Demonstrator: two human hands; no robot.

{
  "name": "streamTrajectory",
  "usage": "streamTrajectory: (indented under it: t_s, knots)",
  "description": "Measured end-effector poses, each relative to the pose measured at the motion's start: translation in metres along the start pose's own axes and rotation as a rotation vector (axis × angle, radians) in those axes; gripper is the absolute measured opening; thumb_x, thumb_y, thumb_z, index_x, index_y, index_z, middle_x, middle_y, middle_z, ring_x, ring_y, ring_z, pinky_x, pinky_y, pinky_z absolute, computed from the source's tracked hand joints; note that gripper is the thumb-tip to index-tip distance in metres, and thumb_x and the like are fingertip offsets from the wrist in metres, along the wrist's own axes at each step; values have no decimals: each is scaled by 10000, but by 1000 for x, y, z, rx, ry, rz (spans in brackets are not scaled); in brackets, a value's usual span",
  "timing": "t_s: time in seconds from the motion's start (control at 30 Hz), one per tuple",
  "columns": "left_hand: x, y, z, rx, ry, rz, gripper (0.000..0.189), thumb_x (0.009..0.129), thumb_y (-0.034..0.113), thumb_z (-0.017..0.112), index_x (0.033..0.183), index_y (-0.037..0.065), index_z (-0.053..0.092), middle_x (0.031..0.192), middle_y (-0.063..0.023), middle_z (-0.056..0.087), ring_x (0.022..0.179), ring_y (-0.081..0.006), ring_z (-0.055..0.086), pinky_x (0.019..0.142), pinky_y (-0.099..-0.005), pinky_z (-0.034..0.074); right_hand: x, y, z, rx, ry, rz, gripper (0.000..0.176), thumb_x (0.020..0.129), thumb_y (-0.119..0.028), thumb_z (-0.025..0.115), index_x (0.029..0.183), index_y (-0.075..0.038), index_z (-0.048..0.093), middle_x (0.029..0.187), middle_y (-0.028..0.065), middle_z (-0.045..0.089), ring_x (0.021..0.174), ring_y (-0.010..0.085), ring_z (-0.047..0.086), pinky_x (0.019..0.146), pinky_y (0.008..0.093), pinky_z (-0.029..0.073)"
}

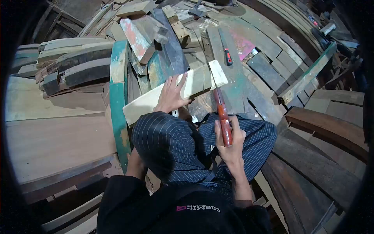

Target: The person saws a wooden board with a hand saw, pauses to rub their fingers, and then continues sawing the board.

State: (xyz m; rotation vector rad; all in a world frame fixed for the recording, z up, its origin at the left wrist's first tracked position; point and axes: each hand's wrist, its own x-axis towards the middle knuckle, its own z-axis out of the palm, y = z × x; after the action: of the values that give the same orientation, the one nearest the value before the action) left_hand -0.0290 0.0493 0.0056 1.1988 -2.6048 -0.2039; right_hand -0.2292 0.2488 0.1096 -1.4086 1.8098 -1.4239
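Note:
A pale wooden board (148,99) lies slanted in front of my knees, a darker stretch showing toward its right end. My left hand (170,94) presses on the board with its fingers spread across the top and its thumb toward the near edge. In my right hand (232,142) is a handsaw (221,109), gripped by its long red-brown handle. The thin blade, seen nearly edge-on, points away from me and crosses the board near its right end.
A screwdriver (228,57) with a red and black handle lies beyond the board. Wood offcuts (136,39) pile up ahead, near a hammer (196,11). A green-painted curved piece (118,101) stands left of my knee. Curved dark timbers (327,124) lie at right.

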Motion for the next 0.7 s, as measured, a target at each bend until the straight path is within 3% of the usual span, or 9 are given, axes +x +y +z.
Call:
streamTrajectory:
  t_s: [0.27, 0.5, 0.7]
  knots:
    - [1, -3, 5, 5, -1, -40, 1140, 594, 433, 866, 1565, 101, 368, 1304, -234, 499, 1197, -407, 493, 1049, -489, 413, -44, -24, -38, 3, -41, 115, 197, 905, -67, 745, 924, -11, 557, 598, 109, 576, 454, 199, 613, 451, 317, 445]
    - [0, -1, 1, -25, -37, -73, 1172, 600, 483, 877, 1577, 101, 351, 1315, -243, 497, 1224, -410, 480, 1055, -501, 406, -102, -61, -96, -195, -84, 195, 214, 883, -95, 775, 948, -17, 586, 609, 96, 585, 452, 173, 607, 456, 292, 432]
    - [-1, -1, 3, 32, 7, -26, 1139, 616, 426, 860, 1563, 52, 350, 1358, -268, 471, 1244, -428, 462, 1087, -515, 389, -100, -60, -103, -156, -55, 207, 194, 880, -72, 757, 909, -22, 572, 638, 101, 589, 475, 195, 609, 485, 301, 443]
